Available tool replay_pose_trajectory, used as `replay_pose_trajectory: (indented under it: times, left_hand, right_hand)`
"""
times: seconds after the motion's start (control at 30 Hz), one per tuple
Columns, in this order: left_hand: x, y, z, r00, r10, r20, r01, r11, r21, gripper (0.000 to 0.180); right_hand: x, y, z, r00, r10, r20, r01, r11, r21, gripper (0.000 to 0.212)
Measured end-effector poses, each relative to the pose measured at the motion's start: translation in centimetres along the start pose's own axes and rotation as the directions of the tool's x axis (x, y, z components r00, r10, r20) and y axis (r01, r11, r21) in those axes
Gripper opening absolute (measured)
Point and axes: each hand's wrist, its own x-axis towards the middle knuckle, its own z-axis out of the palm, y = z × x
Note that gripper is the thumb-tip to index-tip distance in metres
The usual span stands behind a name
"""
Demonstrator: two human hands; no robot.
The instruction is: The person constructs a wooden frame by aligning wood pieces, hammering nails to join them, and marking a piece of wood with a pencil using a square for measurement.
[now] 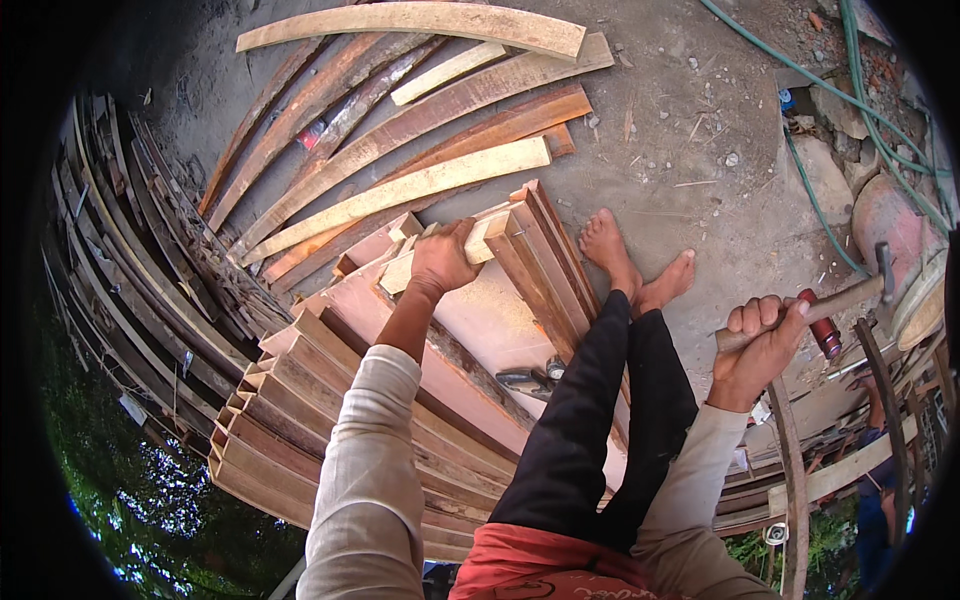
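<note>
The hands are apart. The left hand is clamped on a short pale piece of wood at the far end of a wooden frame. Off the frame's right edge, the right hand grips a hammer by its handle, head outward. Near the frame's right edge, by the person's leg, lies a dark object (its kind is unclear). Loose planks lie beyond the far end.
</note>
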Motion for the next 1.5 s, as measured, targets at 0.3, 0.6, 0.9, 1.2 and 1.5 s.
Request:
replay_pose_trajectory:
  times: [0.3,0.6,0.9,1.2,1.5]
  left_hand:
    - [-0.2,-0.4,0.4,0.999,-0.023,0.024,0.024,0.999,-0.031,0.074]
    - [0.5,0.3,-0.5,0.996,-0.045,0.072,0.049,0.998,-0.047,0.074]
    - [0.0,-0.9,0.7,1.0,0.001,0.011,-0.001,1.0,0.0,0.072]
    - [0.2,-0.7,0.4,1.0,0.002,-0.014,-0.003,0.999,-0.053,0.07]
    - [-0.4,-0.8,-1.5,0.997,-0.036,0.07,0.043,0.994,-0.102,0.064]
  right_hand:
    - [-3.4,3.4,-1.0,0.87,0.426,0.247,-0.29,0.849,-0.441,0.023]
    - [-9.9,7.8,4.4,0.486,0.868,0.101,-0.614,0.422,-0.667,0.018]
    - [-5.6,10.1,3.2,0.953,0.299,0.04,-0.295,0.952,-0.081,0.027]
    - [-8.0,10.7,5.7,0.927,0.37,0.057,-0.358,0.921,-0.151,0.027]
    - [-10.6,1.2,-1.0,0.677,0.714,0.179,-0.427,0.579,-0.695,0.019]
